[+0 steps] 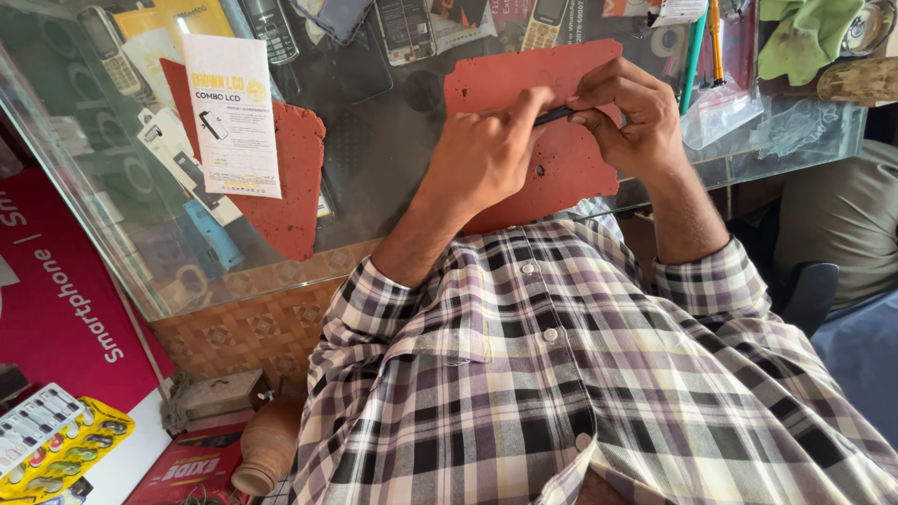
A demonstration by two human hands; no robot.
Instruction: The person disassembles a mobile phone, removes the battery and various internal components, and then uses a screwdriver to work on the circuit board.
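Over the red mat (561, 159) near the tabletop's (374, 159) near edge, both hands are pinching a thin dark tool (554, 115): left hand (486, 154) fingers curled closed on one end, right hand (622, 117) fingers gripping the other.

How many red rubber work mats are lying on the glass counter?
2: one red rubber mat under both hands, another red rubber mat further left, partly covered by a white packet.
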